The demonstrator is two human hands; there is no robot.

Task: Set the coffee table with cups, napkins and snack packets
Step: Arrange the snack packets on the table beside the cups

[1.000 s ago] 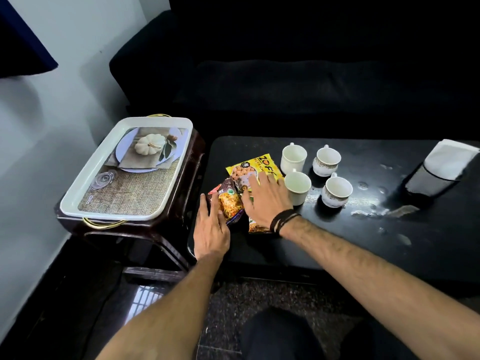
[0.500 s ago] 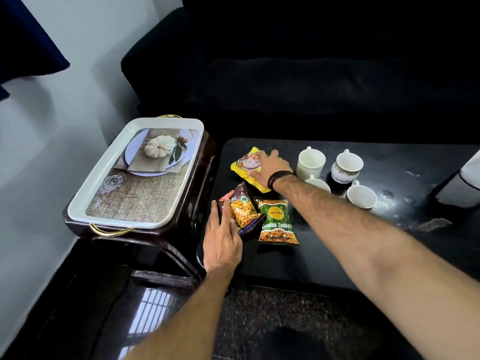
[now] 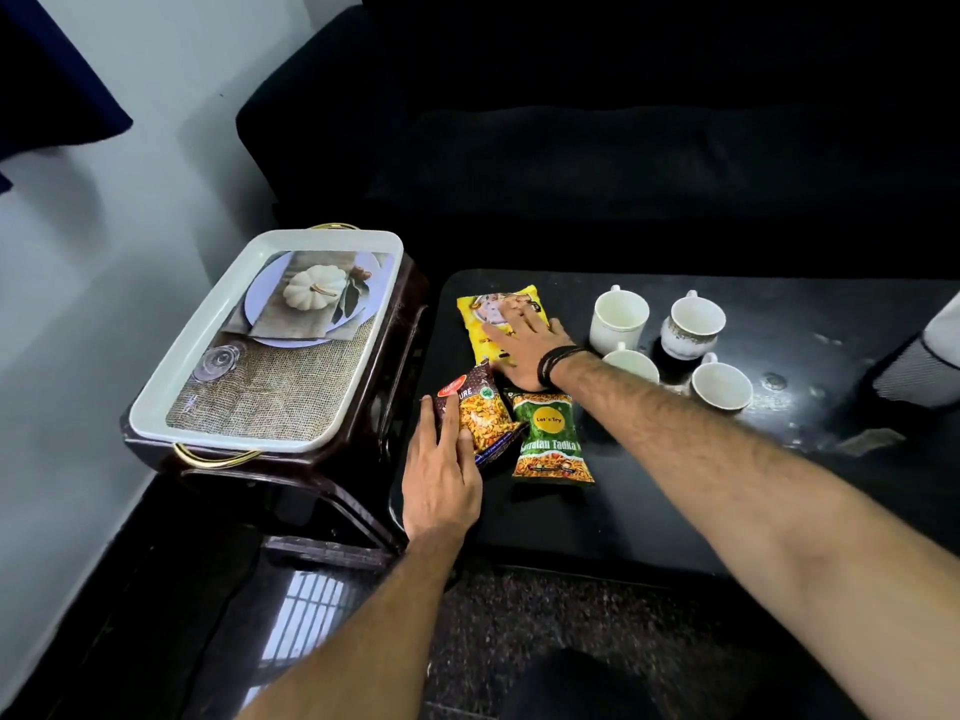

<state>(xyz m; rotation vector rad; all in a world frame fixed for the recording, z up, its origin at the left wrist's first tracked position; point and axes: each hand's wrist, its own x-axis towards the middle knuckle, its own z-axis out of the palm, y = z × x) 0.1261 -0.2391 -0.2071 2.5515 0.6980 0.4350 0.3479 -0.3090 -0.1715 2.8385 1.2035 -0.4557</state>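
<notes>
Three snack packets lie at the left end of the black coffee table [image 3: 649, 517]. My right hand [image 3: 524, 350] rests flat, fingers spread, on the yellow packet [image 3: 493, 314] at the back. My left hand [image 3: 441, 475] lies with fingers on the brown packet [image 3: 480, 418] near the front left. A green packet [image 3: 550, 439] sits untouched beside the brown one. Several white cups stand to the right: one plain [image 3: 618, 317], one patterned [image 3: 693, 327], one in front [image 3: 719, 384], and one partly hidden behind my right forearm [image 3: 631, 363]. A napkin holder [image 3: 919, 371] shows at the right edge.
A white tray [image 3: 171, 387] with a printed pumpkin picture and gold handles sits on a dark side stool [image 3: 332, 459] left of the table. A dark sofa [image 3: 623, 163] runs behind the table. Light wall at left; dark glossy floor below.
My right hand slid the yellow packet back and left, away from the other two, uncovering the green packet. My left hand stayed on the brown packet. The camera moved closer.
</notes>
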